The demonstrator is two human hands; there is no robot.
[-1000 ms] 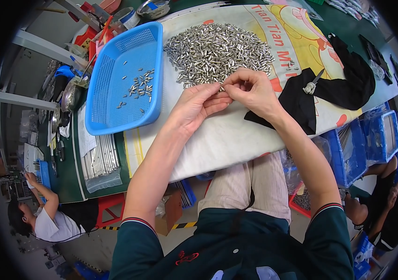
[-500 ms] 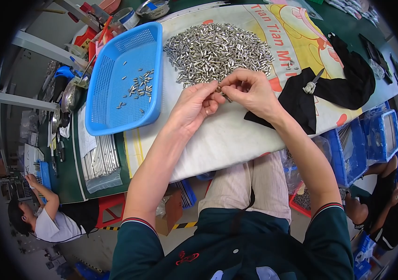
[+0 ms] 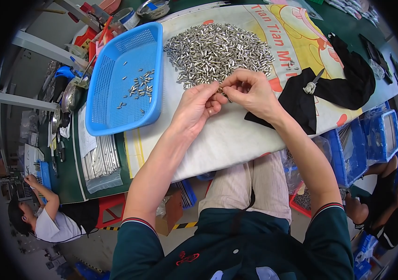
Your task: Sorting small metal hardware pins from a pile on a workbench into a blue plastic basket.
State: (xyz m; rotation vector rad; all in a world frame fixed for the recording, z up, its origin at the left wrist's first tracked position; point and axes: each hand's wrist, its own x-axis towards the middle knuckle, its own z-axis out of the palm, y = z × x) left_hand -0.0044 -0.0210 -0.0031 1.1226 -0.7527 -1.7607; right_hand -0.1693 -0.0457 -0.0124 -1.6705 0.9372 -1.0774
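Observation:
My left hand [image 3: 199, 105] and my right hand [image 3: 251, 93] meet at the near edge of a heap of small silvery metal pins [image 3: 217, 51]. Both are closed, thumb against fingers, with the fingertips almost touching. Between them shows a bit of a small metal pin [image 3: 221, 89], pinched by the left hand. A second metal pin [image 3: 227, 97] pokes out under the right thumb and finger. Most of each piece is hidden by the fingers. Left of the hands, a blue perforated plastic basket [image 3: 124, 122] holds several scattered pins of the same sort.
A black cloth [image 3: 297, 105] lies to the right, with a small blade with a wrapped handle [image 3: 313, 84] on it. Bagged metal rods [image 3: 101, 161] lie at the left. Blue bins [image 3: 348, 149] stand below the table's right side. Other people sit at both sides.
Both hands stay in nearly the same place; only the fingertips have shifted slightly around the small pieces. The heap and the basket look the same.

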